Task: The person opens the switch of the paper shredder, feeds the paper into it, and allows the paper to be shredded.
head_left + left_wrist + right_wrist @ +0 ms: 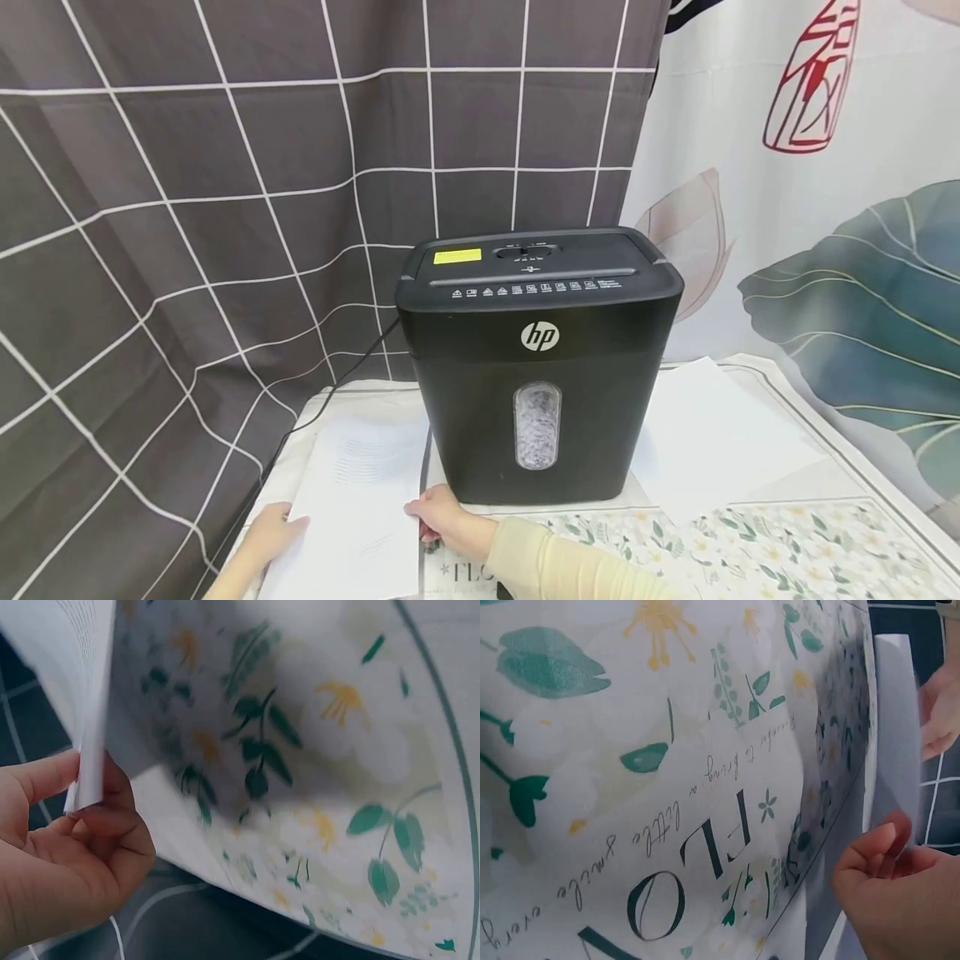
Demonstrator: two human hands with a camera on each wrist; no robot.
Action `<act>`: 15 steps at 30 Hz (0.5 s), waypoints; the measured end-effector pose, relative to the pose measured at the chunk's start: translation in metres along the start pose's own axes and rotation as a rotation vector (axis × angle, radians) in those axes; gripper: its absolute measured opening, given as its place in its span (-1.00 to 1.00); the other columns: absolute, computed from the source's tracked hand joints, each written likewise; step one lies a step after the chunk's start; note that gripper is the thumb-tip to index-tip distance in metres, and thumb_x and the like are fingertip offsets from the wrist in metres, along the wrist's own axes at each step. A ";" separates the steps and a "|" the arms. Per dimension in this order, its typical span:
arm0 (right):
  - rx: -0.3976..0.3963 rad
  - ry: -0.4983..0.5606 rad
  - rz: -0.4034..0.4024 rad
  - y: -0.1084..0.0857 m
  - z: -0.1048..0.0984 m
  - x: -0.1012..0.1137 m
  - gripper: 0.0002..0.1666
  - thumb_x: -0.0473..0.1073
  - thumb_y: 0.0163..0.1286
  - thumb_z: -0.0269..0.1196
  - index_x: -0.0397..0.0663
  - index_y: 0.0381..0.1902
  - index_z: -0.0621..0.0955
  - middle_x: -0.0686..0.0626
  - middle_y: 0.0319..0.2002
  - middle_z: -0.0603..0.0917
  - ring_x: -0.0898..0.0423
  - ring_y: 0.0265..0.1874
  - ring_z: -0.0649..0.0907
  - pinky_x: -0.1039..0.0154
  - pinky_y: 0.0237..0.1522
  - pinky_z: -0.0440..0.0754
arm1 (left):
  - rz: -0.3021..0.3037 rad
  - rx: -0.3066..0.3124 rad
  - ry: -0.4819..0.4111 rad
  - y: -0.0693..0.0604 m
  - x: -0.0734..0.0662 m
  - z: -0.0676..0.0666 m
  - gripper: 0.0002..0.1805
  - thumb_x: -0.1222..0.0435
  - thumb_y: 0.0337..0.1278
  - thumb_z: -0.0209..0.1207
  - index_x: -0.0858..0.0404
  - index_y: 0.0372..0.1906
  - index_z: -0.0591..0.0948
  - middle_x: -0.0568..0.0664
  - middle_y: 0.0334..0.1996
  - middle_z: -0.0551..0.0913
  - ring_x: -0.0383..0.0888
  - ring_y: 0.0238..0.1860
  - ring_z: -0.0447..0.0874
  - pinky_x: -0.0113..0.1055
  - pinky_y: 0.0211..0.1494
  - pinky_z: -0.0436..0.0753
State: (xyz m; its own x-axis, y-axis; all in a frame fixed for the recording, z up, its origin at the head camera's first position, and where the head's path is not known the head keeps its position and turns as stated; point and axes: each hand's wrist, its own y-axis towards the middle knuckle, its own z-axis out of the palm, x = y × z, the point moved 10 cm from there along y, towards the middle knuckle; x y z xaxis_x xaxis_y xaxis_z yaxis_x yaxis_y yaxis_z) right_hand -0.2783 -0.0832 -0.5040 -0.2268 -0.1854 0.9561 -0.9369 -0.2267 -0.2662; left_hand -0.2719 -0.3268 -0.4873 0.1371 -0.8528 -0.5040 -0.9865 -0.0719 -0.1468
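A stack of white printed paper (358, 508) slants up off the table left of a black HP paper shredder (480, 392). My left hand (273, 533) pinches the stack's left edge; in the left wrist view the thumb and curled fingers of that hand (82, 847) close on several sheets (91, 750). On the opposite edge my right hand (442, 518) pinches the paper between thumb and fingers. The right wrist view shows this hand (889, 877) at the rim of the sheets (896, 735). The shredder's window (537, 427) shows white shreds inside.
More white paper (712, 433) lies on the table right of the shredder. A floral tablecloth (795, 550) covers the table. A black power cord (337, 387) runs left from the shredder. A dark grid curtain (285, 225) hangs behind and to the left.
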 end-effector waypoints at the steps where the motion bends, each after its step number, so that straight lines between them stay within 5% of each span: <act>1: 0.014 -0.001 0.003 0.000 0.000 0.000 -0.71 -0.33 0.23 0.17 -0.12 -0.68 0.46 0.15 -0.86 0.34 0.39 -0.89 0.29 0.62 -0.79 0.27 | -0.008 0.004 -0.016 -0.001 0.003 -0.003 -0.45 0.27 0.14 0.11 0.77 -0.05 0.39 0.60 -0.14 0.50 0.42 -0.07 0.52 0.15 -0.02 0.54; 8: 0.129 -0.062 -0.052 -0.001 0.005 0.017 -0.63 -0.21 0.28 0.22 0.00 -0.71 0.42 0.12 -0.79 0.42 0.32 -0.80 0.37 0.58 -0.70 0.33 | -0.099 0.071 -0.250 -0.011 0.027 -0.015 -0.59 0.25 0.17 0.12 0.64 -0.25 0.52 0.07 -0.53 0.57 -0.13 -0.48 0.51 -0.24 -0.34 0.56; 11: 0.148 -0.073 -0.091 -0.004 0.005 0.029 -0.61 -0.21 0.28 0.23 0.02 -0.72 0.38 0.11 -0.78 0.42 0.29 -0.77 0.39 0.54 -0.66 0.34 | -0.124 0.151 -0.366 -0.016 0.031 -0.011 -0.56 0.21 0.24 0.06 0.64 -0.19 0.49 -0.08 -0.54 0.57 -0.18 -0.48 0.53 -0.26 -0.34 0.58; 15: 0.176 -0.072 -0.129 -0.008 0.001 0.043 -0.65 -0.23 0.28 0.23 -0.01 -0.67 0.40 0.10 -0.77 0.45 0.26 -0.73 0.42 0.48 -0.60 0.37 | -0.085 0.234 -0.472 -0.020 0.027 -0.008 -0.39 0.16 0.31 0.01 0.77 -0.02 0.34 -0.11 -0.46 0.63 -0.20 -0.41 0.62 -0.24 -0.26 0.64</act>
State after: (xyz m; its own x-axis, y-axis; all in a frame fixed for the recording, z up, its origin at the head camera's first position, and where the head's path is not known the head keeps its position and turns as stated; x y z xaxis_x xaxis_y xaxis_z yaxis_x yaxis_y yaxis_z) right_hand -0.2804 -0.0900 -0.4608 -0.0827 -0.2108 0.9740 -0.8947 -0.4149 -0.1657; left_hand -0.2496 -0.3527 -0.4908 0.2942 -0.5192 -0.8024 -0.9314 0.0326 -0.3625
